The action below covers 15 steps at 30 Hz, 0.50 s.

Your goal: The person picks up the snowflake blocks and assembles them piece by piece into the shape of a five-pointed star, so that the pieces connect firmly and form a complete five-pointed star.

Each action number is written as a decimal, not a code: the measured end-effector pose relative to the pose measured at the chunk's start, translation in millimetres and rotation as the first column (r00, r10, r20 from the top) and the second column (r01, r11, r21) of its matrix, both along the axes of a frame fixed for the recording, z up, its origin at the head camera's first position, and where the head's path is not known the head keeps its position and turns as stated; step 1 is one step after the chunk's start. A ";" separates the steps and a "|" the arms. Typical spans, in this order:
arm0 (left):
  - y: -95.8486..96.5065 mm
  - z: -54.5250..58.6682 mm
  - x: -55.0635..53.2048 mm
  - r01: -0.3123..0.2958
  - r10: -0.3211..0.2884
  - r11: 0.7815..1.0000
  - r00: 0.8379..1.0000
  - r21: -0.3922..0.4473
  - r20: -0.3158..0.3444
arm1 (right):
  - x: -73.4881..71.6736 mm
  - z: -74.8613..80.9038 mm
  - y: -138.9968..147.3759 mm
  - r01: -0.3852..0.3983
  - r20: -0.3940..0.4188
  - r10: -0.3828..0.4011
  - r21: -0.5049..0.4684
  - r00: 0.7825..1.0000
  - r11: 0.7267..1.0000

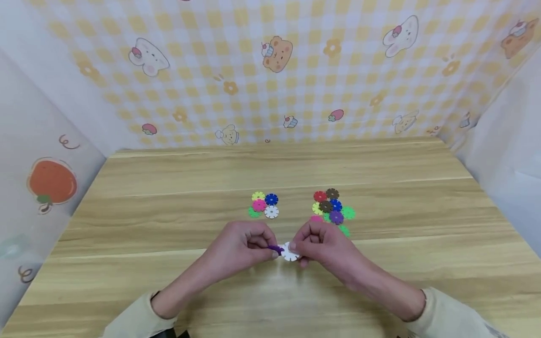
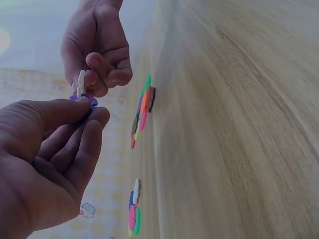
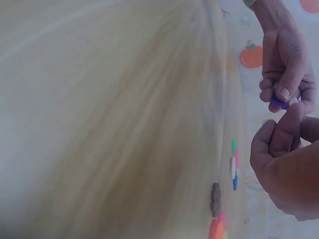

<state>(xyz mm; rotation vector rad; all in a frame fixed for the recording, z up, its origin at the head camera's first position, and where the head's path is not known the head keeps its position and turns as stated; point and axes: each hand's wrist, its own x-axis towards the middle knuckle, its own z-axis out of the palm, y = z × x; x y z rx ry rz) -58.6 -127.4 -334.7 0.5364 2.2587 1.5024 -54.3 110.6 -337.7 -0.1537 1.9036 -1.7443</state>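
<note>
Between finger and thumb, my left hand (image 1: 243,246) pinches a purple notched disc (image 1: 276,249). My right hand (image 1: 325,244) pinches a white notched disc (image 1: 290,252) against it. In the head view the two discs meet edge to edge, turned at an angle to each other. The left wrist view shows the white disc (image 2: 81,82) standing up from the purple disc (image 2: 84,103), with both hands above the table. Fingers cover much of the purple disc (image 3: 280,103) in the right wrist view.
Beyond the hands on the wooden table (image 1: 169,197) lie two groups of flat notched discs. The left group holds a white disc (image 1: 272,212) and several other colours. At right, a purple disc (image 1: 336,217) overlaps others, partly behind my right hand. A patterned cloth (image 1: 236,61) hangs behind the table.
</note>
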 end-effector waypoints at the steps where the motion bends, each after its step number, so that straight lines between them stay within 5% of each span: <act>1: 0.7 0.7 0.0 0.006 -0.006 1.000 1.000 -0.002 -0.008 | 0.2 0.1 0.9 -0.001 -0.002 0.001 -0.001 1.000 1.000; 8: 5.2 2.8 2.2 0.003 -0.008 0.999 0.995 -0.046 -0.103 | 0.8 -4.5 -0.8 0.011 -0.037 -0.012 -0.001 0.999 1.000; 15: 7.6 -1.8 2.0 0.019 -0.021 0.999 0.995 -0.030 -0.095 | -0.1 -9.3 -2.9 0.022 -0.023 -0.022 -0.006 0.999 1.000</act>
